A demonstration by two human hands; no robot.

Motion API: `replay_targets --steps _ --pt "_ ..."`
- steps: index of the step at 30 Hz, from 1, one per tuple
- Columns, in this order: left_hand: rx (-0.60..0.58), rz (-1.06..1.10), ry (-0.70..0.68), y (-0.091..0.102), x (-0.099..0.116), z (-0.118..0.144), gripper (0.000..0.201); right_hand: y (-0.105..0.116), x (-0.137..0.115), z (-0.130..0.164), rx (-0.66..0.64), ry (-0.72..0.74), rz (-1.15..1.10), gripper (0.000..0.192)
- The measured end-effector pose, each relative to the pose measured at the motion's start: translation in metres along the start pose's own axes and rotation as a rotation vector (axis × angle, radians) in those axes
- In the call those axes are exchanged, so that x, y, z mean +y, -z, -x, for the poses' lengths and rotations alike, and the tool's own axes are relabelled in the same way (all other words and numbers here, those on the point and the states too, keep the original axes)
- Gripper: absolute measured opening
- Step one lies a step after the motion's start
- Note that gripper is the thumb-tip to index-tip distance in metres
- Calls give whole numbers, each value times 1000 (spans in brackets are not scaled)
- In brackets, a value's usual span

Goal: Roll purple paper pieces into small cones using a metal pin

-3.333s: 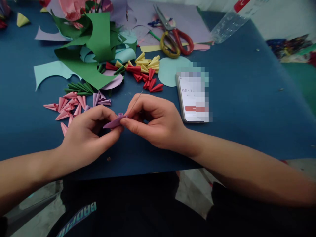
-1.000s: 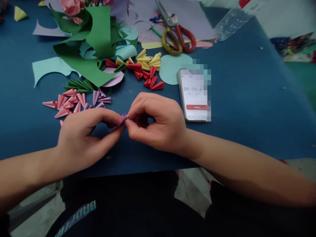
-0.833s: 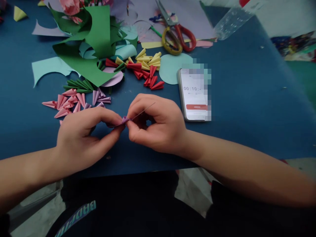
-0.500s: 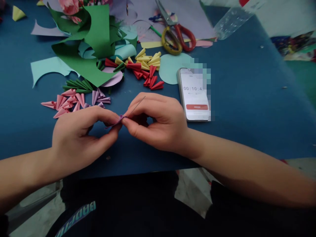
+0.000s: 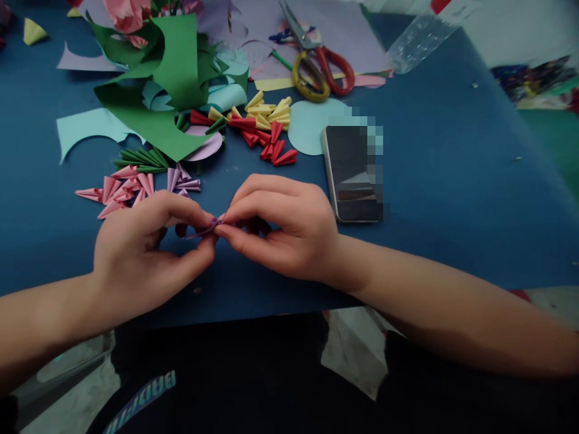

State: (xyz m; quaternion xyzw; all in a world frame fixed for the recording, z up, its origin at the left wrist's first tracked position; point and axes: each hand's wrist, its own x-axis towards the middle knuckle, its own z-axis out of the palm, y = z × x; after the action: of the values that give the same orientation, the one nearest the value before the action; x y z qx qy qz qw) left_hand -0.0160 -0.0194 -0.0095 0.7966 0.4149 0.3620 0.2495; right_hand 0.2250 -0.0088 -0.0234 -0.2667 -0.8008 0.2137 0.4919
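A small piece of purple paper [image 5: 210, 225], partly curled, is pinched between my two hands just above the near part of the table. My left hand [image 5: 151, 247] closes thumb and forefinger on its left side. Fingertips of my right hand [image 5: 284, 226] grip its right end, touching those of the left. The thin needle-like stick seen before cannot be made out clearly. Beyond my left hand lie purple paper cones [image 5: 183, 178], pink paper cones [image 5: 129, 185] and green paper cones [image 5: 142, 158].
Red paper cones [image 5: 271, 144] and yellow paper cones [image 5: 271, 111] lie further back. Green paper scraps [image 5: 178, 60] cover the back left. Scissors [image 5: 316, 60] rest on a purple sheet [image 5: 353, 36]. A phone [image 5: 350, 175] with a dark screen is beside my right hand; a plastic bottle [image 5: 420, 42] lies behind.
Both hands have shifted slightly left, still pinching the purple paper. The thin stick that stuck up from my right fingers no longer shows clearly. The phone screen has gone from lit to dark.
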Motion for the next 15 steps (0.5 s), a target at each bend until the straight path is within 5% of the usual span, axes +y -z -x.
replay_targets --steps 15 --pt "-43 -148 -30 2 3 -8 6 -1 0 0 47 -71 -19 10"
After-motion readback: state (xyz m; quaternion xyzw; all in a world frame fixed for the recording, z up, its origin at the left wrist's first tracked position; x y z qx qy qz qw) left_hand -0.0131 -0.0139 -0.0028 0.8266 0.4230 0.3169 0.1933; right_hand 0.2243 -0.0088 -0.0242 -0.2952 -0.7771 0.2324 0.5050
